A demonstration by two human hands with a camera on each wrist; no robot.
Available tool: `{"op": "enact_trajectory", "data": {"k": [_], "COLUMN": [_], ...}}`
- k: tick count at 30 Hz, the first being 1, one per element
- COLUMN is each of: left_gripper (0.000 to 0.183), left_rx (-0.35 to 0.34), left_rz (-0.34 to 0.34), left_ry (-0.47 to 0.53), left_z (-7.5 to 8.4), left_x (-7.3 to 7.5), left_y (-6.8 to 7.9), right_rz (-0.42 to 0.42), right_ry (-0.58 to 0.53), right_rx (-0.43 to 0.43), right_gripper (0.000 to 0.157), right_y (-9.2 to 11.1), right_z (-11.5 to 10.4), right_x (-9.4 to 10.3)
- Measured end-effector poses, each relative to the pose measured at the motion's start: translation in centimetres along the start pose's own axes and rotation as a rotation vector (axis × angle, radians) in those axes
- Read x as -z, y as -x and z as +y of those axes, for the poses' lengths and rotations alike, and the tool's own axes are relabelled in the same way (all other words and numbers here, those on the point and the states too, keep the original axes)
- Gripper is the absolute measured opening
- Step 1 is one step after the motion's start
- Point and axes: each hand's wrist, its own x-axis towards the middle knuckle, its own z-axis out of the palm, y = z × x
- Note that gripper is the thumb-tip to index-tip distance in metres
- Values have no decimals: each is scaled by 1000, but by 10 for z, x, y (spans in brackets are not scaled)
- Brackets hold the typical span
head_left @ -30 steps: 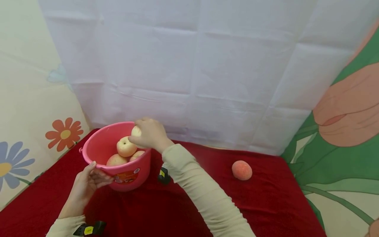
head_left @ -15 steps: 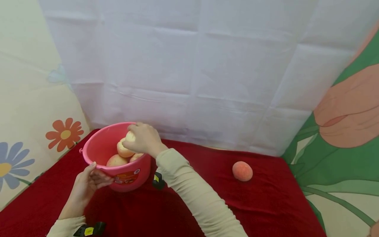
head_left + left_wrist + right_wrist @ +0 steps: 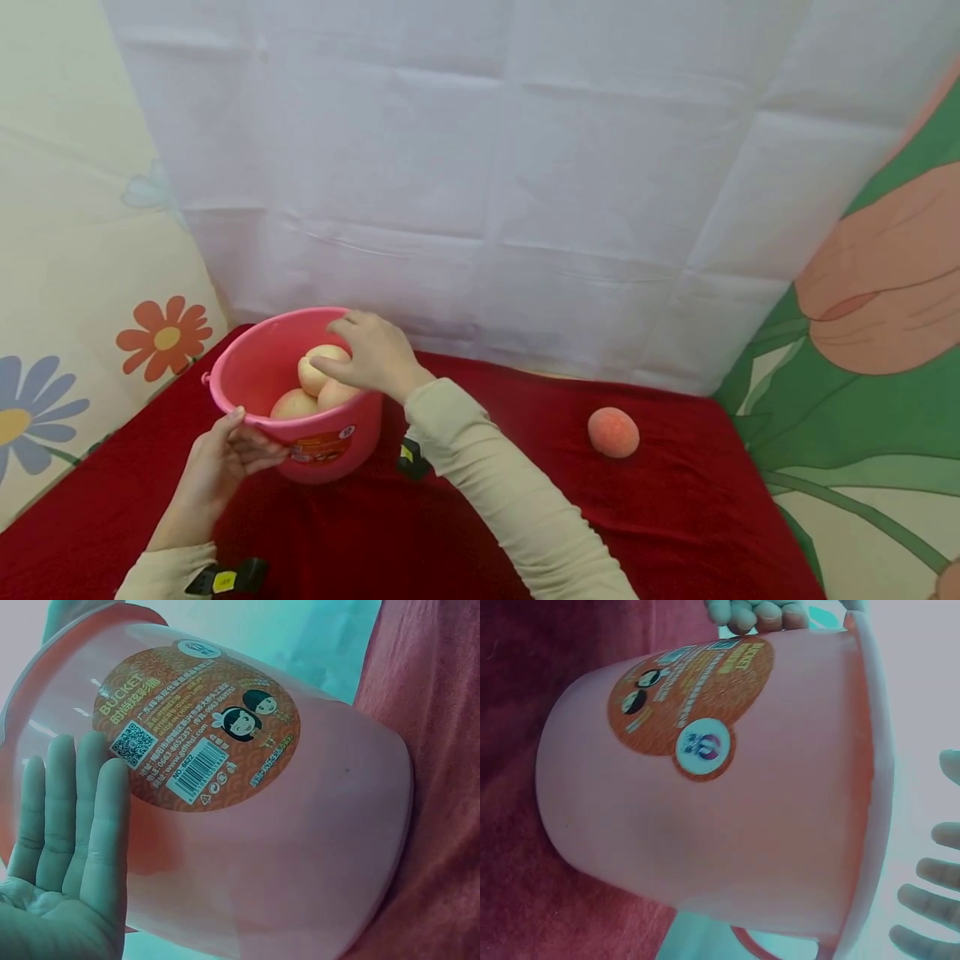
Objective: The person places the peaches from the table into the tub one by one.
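The pink bucket [image 3: 258, 367] stands at the left of the red-covered table, with several pale peaches [image 3: 295, 404] inside. My left hand [image 3: 225, 458] holds its near rim, thumb over the edge and fingers against the outer wall; those straight fingers [image 3: 109, 825] show beside the label in the left wrist view. Above the bucket's right side my right hand [image 3: 375, 354] hovers with fingers apart. Nothing is in its grasp in the right wrist view, where the spread fingers [image 3: 930, 904] appear past the rim. It partly hides the upper peach [image 3: 315, 377] in the head view.
One fuzzy pink-orange peach [image 3: 613, 432] lies on the red cloth [image 3: 525, 467] to the right. A white sheet [image 3: 480, 167] hangs behind the table. Flower-printed cloths flank it on both sides.
My right hand moved left over the bucket with a pale peach, let it go among the others, and its fingers spread. My left hand stayed on the rim.
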Motion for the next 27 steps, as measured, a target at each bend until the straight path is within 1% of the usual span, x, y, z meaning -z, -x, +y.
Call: {"op": "enact_trajectory", "data": {"k": [6,12,20,27], "left_gripper": [51,51,51,51], "left_rx": [1,7,-1,-18], "left_rz": [-8,10,1,-15], "left_ry": [20,35,30,45], "left_z": [0,2,3,3], "left_x": [1,3,3,4], "left_y": [-1,-1,-1,-1], "right_rz": [54,124,156,222], "right_ry": [44,22,0,-4], "right_rx": [25,68,94,120], "right_gripper": [38,35,32,27], "right_y": [13,23,38,52], "right_z": [10,18,24,27], "right_x": [1,2,0,-5]}}
